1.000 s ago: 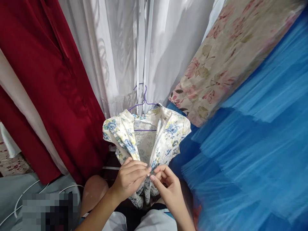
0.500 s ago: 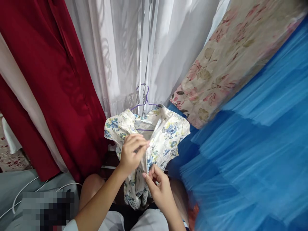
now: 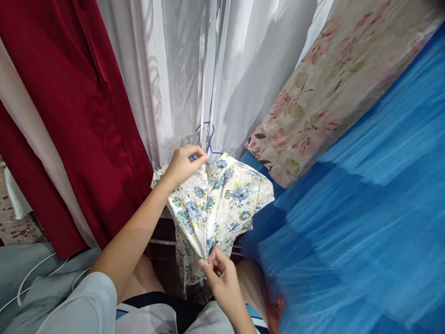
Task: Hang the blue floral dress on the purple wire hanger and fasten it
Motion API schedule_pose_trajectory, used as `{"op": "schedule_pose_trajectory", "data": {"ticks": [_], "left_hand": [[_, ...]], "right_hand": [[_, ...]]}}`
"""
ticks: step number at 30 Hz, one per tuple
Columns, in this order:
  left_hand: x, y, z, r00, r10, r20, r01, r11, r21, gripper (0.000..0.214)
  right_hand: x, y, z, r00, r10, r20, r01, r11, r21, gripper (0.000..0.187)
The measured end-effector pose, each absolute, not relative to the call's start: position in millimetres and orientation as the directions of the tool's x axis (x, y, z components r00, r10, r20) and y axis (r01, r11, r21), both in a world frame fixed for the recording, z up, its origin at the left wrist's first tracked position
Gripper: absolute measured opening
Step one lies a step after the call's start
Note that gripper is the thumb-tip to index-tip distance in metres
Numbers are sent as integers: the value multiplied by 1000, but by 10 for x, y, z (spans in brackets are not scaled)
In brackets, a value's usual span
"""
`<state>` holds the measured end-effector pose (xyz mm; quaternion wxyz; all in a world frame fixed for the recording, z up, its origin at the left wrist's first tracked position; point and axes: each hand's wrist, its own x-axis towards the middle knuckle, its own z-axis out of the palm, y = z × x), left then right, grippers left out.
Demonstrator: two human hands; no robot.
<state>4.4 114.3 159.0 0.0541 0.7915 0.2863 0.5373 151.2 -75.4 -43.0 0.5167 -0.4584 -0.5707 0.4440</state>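
Observation:
A sleeveless-looking white garment with blue and yellow flowers [image 3: 227, 195] hangs on a purple hanger [image 3: 211, 138]. My left hand [image 3: 187, 163] is at the top of its neckline, thumb and fingers pinched at the upper end of the centre seam. Whatever small part lies between those fingertips is hidden. Lower down, my right hand [image 3: 220, 271] pinches the fabric at the bottom of that same seam. Between the two hands the seam runs taut and its edges meet. The garment's lower part droops behind my right hand.
White curtains [image 3: 174, 69] and a pale upright pole [image 3: 207, 60] stand behind. Red cloth [image 3: 100, 116] hangs left. A pink-flowered cloth [image 3: 313, 102] and a layered blue tulle skirt [image 3: 347, 222] hang right. White cables [image 3: 26, 278] cross grey fabric at lower left.
My left hand has moved up along the centre seam to the neckline. The front opening, spread apart before, is now closed. My right hand keeps its pinch, slightly lower.

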Motion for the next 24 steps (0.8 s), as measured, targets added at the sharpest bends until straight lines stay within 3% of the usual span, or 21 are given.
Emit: {"op": "schedule_pose_trajectory", "data": {"ticks": [3,6,10,14,24], "left_hand": [[21,972,1348,425,495,758,484,-832,272,9],[31,876,1112,411,479,776,597,-785,168,15],[79,881,986,353,489,797,695,-708,127,17],[144,907,971,390,459,799,705,-706,62,7],[149,984,1019,552,387,739,717,-673,-183,18]], "right_hand": [[1509,-716,-428,-78,984,161,74,167,-983,32],[1481,-703,-466,-56,987,150,56,153,-987,31],[1449,-722,-503,-53,987,152,32,154,-988,30],[1452,-737,-474,-71,985,155,53,159,-986,31],[1472,-750,-485,-84,983,166,53,171,-984,34]]}}
